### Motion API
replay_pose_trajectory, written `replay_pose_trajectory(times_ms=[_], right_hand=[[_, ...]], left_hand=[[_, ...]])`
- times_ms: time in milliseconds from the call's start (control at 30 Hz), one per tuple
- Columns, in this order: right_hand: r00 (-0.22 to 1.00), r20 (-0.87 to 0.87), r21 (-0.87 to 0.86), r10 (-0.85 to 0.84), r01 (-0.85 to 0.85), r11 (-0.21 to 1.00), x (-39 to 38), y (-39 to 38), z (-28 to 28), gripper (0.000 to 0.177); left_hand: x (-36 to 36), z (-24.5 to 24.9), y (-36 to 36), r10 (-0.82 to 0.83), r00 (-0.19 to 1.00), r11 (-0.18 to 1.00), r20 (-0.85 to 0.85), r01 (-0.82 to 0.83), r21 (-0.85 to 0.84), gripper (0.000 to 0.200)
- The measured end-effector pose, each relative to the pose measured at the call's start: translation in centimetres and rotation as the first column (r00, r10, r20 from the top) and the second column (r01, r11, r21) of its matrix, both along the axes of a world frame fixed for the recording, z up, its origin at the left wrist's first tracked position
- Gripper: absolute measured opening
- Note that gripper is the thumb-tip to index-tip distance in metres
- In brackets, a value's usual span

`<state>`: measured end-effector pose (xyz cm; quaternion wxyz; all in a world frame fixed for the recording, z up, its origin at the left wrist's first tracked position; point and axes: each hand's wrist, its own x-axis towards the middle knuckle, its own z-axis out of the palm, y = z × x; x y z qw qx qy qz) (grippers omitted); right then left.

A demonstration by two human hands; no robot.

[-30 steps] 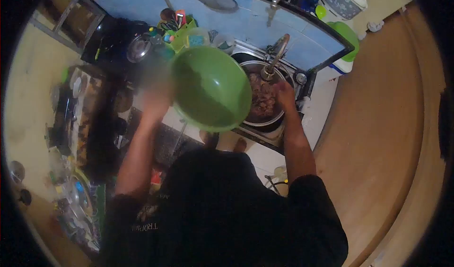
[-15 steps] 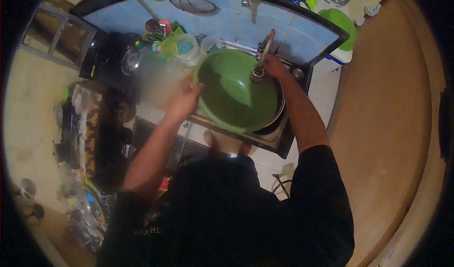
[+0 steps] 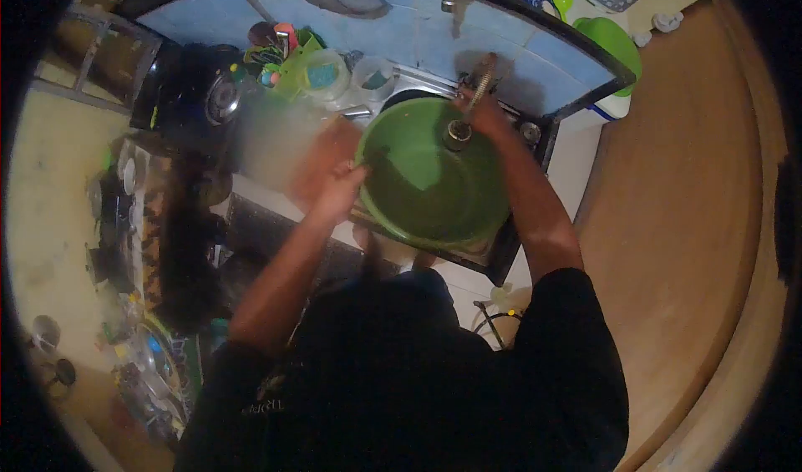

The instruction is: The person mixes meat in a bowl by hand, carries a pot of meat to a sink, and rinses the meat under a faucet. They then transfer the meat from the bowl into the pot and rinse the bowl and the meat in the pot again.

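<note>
A large green basin (image 3: 418, 213) sits over the sink, under the faucet's spring-like neck and round head (image 3: 458, 134). My left hand (image 3: 341, 190) grips the basin's left rim, thumb on top and the other fingers mostly hidden below. Beyond the basin's far right edge, my right hand (image 3: 483, 111) is closed at the base of the faucet (image 3: 484, 79); the spout partly covers its fingers. Dark shading covers much of the basin's inside, and I cannot make out how much water it holds. A dark round rim shows behind the basin.
Clear plastic tubs (image 3: 324, 75) and a green utensil holder (image 3: 292, 75) stand left of the sink. Farther left is a black stove (image 3: 221, 100). A blue tiled wall (image 3: 401, 21) rises behind. A green lid (image 3: 610, 46) lies at the right.
The basin has shifted slightly right and toward me, with my left hand still on its rim. My right hand stays at the faucet. The view has shifted a little.
</note>
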<state>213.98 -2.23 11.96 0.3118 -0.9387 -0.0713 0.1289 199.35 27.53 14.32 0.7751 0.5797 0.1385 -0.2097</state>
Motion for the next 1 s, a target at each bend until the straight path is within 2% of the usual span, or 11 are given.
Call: replay_pose_trajectory(times_ms=[67, 233, 333, 400, 500, 600, 733, 800, 833, 900, 1000], right_hand=[[0.989, 0.015, -0.159, 0.148, -0.144, 0.977, -1.1, -2.1, 2.5, 0.046], [0.791, 0.384, 0.243, -0.476, 0.410, 0.879, -5.3, -5.1, 4.9, 0.027], [0.718, 0.406, 0.487, -0.565, 0.352, 0.799, -7.3, -0.4, 14.5, 0.025], [0.669, 0.678, 0.388, -0.304, 0.026, 0.921, -6.7, 1.7, 18.4, 0.024], [0.534, 0.814, 0.297, -0.226, -0.049, 0.953, -3.0, 3.4, 22.5, 0.026], [0.446, 0.893, 0.107, -0.067, -0.065, 0.992, 0.2, 3.4, 24.6, 0.029], [0.645, 0.725, -0.117, 0.241, -0.230, 0.966, 1.9, 2.6, 26.9, 0.027], [0.677, 0.665, -0.154, 0.315, -0.289, 0.945, 2.8, 2.5, 27.8, 0.028], [0.635, 0.658, -0.217, 0.406, -0.357, 0.909, 3.3, 2.4, 28.2, 0.027], [0.588, 0.641, -0.284, 0.493, -0.414, 0.865, 4.0, 2.2, 29.2, 0.027], [0.686, 0.431, -0.376, 0.586, -0.454, 0.808, 4.5, 2.9, 31.0, 0.025]], left_hand=[[0.1, 0.5, 0.8, -0.013, 1.000, 0.996, 0.025, 0.010, 0.086, 0.016], [-0.1, 4.1, 4.3, 0.113, 0.970, 0.988, 0.213, -0.132, 0.078, 0.021], [-0.3, 13.7, 5.4, -0.071, 0.997, 0.715, 0.032, 0.028, 0.698, 0.028], [-0.3, 16.9, 6.0, -0.245, 0.969, 0.248, -0.017, 0.079, 0.966, 0.033], [1.0, 10.7, 13.1, -0.278, 0.768, 0.606, 0.577, -0.325, 0.726, 0.026], [1.0, 19.4, 10.0, -0.326, 0.819, 0.351, 0.472, -0.359, 0.865, 0.019], [4.2, 18.5, 12.7, -0.480, 0.751, 0.481, 0.454, -0.207, 0.852, 0.020], [5.1, 18.4, 11.1, -0.593, 0.805, -0.309, 0.003, -0.231, 0.923, 0.025], [5.0, 18.7, 10.3, -0.592, 0.806, -0.303, 0.012, -0.236, 0.923, 0.025], [4.1, 19.8, 7.9, -0.361, 0.882, 0.472, 0.304, -0.109, 0.875, 0.030], [-0.1, 24.4, 2.4, -0.196, 0.866, 0.625, 0.460, -0.251, 0.739, 0.033]])
